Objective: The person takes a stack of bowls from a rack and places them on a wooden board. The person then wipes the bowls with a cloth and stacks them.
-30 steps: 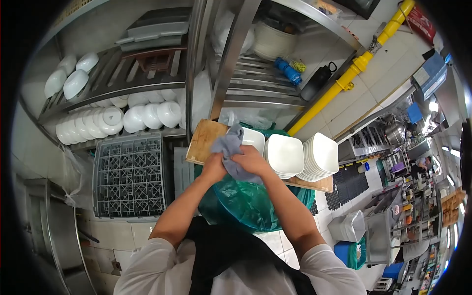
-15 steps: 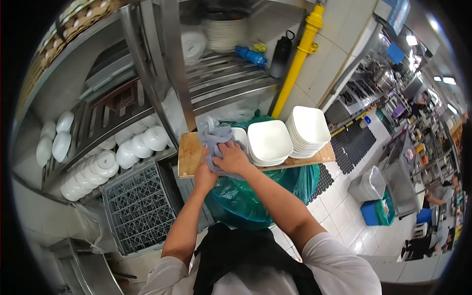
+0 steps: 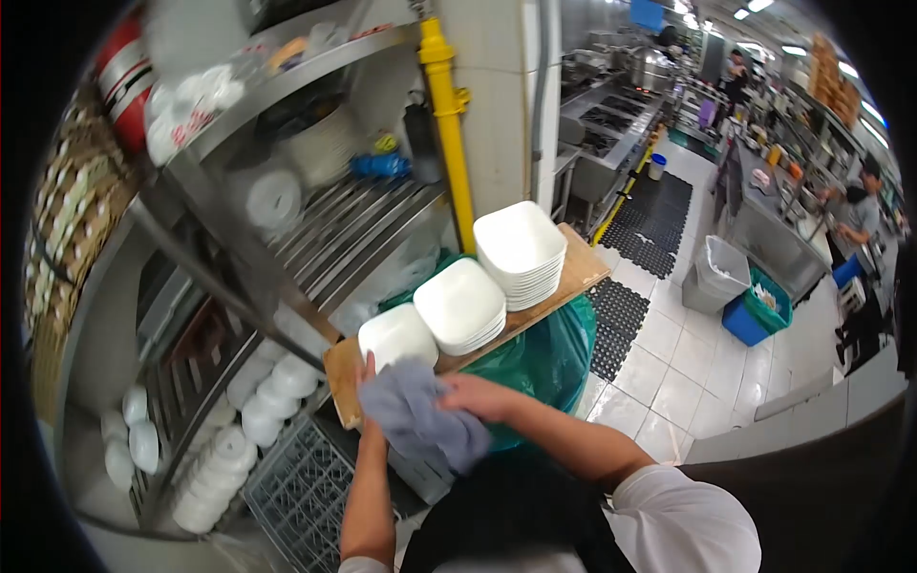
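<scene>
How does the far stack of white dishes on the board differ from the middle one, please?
The far stack is clearly taller than the middle stack. The far stack has a neighbour on one side only, while the middle stack has one on each side. Both hold white, round-cornered square dishes on the wooden board.

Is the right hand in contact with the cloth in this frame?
Touching. The head view shows it: the fingers of the right hand meet the upper right edge of the cloth, with no gap between.

Left hand [image 3: 367, 380] partly hidden, right hand [image 3: 475, 396] curled (forearms [image 3: 564, 432] bare)
</scene>
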A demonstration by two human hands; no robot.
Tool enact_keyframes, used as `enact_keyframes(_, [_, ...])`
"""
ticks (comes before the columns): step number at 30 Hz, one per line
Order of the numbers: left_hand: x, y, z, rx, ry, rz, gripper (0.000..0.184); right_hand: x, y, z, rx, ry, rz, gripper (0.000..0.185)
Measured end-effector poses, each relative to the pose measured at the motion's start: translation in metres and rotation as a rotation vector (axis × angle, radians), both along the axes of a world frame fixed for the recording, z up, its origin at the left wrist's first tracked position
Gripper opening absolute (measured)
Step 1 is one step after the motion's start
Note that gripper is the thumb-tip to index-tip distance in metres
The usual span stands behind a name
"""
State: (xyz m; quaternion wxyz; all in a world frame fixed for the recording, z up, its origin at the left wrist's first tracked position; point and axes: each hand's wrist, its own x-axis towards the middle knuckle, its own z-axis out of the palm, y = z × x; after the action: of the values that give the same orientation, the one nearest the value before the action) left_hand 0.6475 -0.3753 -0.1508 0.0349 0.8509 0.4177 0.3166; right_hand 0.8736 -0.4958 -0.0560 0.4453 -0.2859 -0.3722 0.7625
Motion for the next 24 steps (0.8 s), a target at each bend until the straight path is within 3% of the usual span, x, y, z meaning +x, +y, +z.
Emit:
enact_keyframes(2, [0.006,0.001,0.032,0.143,0.175,-0.066,0.026,0.017,-0.030,-0.023,-0.051,0.029,0.038,0.042])
enact_keyframes(4, [0.020,-0.016,0.076,0.046,0.310,-0.143,0.024,0.036,-0.061,-0.039,-0.152,0.103,-0.002,0.043])
enact_keyframes(6, [0.020,-0.013,0.079,-0.135,0.300,-0.172,0.024,0.052,-0.086,-0.050,-0.206,0.155,-0.108,0.044])
enact_keyframes(11, [0.035,-0.027,0.125,-0.230,0.307,-0.256,0.031,0.072,-0.124,-0.058,-0.145,0.274,-0.261,0.049])
enact_keyframes(16, [0.043,-0.008,0.115,-0.210,0.528,-0.316,0.047,0.074,-0.120,-0.044,-0.060,0.236,-0.233,0.050])
enact_keyframes(19, [0.042,-0.006,0.116,-0.305,0.480,-0.342,0.047,0.071,-0.116,-0.027,-0.008,0.223,-0.200,0.049])
enact_keyframes(22, [0.038,-0.013,0.113,-0.363,0.095,-0.313,0.036,0.063,-0.109,-0.012,0.056,0.169,-0.205,0.047])
enact_keyframes(23, [0.037,-0.019,0.126,-0.697,-0.055,-0.214,0.034,0.060,-0.106,-0.005,0.076,0.123,-0.212,0.046])
enact_keyframes(24, [0.040,-0.026,0.137,-0.747,-0.165,-0.196,0.034,0.057,-0.106,0.002,0.093,0.076,-0.205,0.045])
